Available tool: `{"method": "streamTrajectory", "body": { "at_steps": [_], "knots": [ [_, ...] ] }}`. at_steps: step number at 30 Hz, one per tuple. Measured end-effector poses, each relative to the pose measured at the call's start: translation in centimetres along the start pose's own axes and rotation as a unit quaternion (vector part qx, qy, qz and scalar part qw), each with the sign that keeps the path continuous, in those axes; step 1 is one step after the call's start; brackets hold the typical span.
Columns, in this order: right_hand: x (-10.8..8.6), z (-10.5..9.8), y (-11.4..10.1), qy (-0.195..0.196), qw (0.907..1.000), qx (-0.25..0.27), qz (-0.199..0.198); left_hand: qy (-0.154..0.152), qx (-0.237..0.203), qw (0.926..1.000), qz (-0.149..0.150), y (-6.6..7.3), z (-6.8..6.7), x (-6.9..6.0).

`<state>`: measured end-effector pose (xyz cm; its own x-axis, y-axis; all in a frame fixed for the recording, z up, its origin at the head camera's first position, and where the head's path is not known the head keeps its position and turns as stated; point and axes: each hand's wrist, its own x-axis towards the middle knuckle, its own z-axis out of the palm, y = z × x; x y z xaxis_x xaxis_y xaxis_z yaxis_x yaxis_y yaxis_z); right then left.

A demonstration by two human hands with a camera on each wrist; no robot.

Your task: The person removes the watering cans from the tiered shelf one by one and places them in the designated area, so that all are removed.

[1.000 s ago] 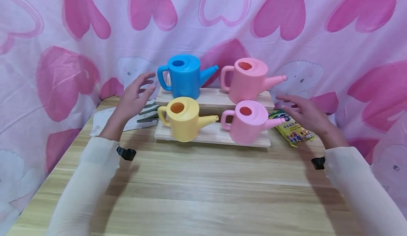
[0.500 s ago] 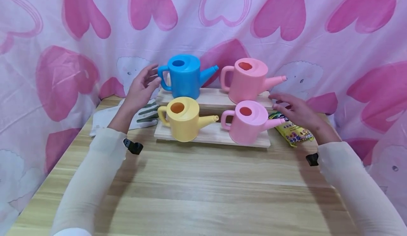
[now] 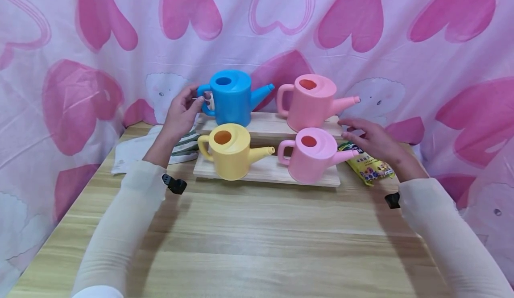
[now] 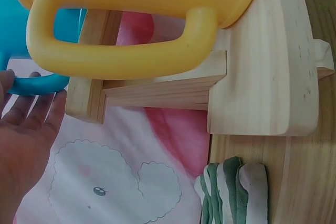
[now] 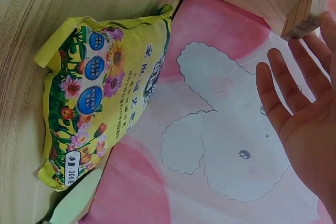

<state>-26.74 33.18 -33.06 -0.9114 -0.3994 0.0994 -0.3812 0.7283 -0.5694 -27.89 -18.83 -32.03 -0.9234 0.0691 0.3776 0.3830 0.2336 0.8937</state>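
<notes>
A blue watering can (image 3: 233,99) stands at the left of the wooden stand's upper board. My left hand (image 3: 181,113) is at its handle (image 4: 39,84), thumb on the near side and fingers reaching behind; fingertips show through the handle's opening. On the right, my right hand (image 3: 373,139) has its fingers extended by the end of the upper board (image 5: 310,17); whether they touch it, I cannot tell. A salmon-pink watering can (image 3: 311,104) shares that board. Below, a yellow watering can (image 3: 231,155) and a light pink one (image 3: 313,157) stand on the lower board (image 3: 265,171).
White gloves with green stripes (image 3: 136,153) lie left of the stand. To its right is a yellow flower-printed bag (image 3: 371,168); a pale green pointed object (image 5: 79,195) lies beside the bag. A heart-patterned curtain (image 3: 277,3) hangs behind the wooden table (image 3: 261,235).
My left hand has moved right, from beside the blue watering can onto its handle. My right hand has come left to the end of the stand. The watering cans stay put.
</notes>
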Motion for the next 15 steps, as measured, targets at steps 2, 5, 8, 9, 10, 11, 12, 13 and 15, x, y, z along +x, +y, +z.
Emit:
{"method": "streamTrajectory", "body": {
  "at_steps": [2, 5, 8, 9, 10, 11, 12, 13, 15],
  "knots": [
    [-0.07, 0.03, -0.01, 0.002, 1.0, 0.003, 0.002, 0.0, 0.011, 0.9999, 0.001, 0.02, 0.03, -0.01],
    [-0.22, 0.09, -0.08, 0.004, 1.0, 0.007, 0.004, 0.001, 0.025, 0.9997, 0.001, 0.14, -0.03, -0.05],
    [-0.34, 0.11, -0.17, 0.007, 0.9999, 0.01, 0.008, 0.002, 0.032, 0.9995, 0.002, 0.34, -0.14, -0.12],
    [-0.36, 0.12, -0.17, 0.007, 0.9999, 0.011, 0.009, 0.003, 0.032, 0.9995, 0.002, 0.37, -0.17, -0.11],
    [-0.37, 0.13, -0.18, 0.009, 0.9999, 0.01, 0.01, 0.004, 0.032, 0.9995, 0.001, 0.41, -0.2, -0.13],
    [-0.37, 0.14, -0.19, 0.01, 0.9998, 0.01, 0.011, 0.003, 0.031, 0.9995, 0.001, 0.43, -0.22, -0.13],
    [-0.36, 0.15, -0.17, 0.01, 0.9998, 0.01, 0.012, 0.004, 0.031, 0.9995, -0.001, 0.46, -0.24, -0.13],
    [-0.34, 0.17, -0.14, 0.011, 0.9998, 0.01, 0.012, 0.004, 0.032, 0.9995, -0.003, 0.5, -0.25, -0.14],
    [-0.3, 0.22, -0.05, 0.012, 0.9998, 0.008, 0.012, 0.006, 0.033, 0.9994, -0.01, 0.6, -0.28, -0.17]
  ]
}}
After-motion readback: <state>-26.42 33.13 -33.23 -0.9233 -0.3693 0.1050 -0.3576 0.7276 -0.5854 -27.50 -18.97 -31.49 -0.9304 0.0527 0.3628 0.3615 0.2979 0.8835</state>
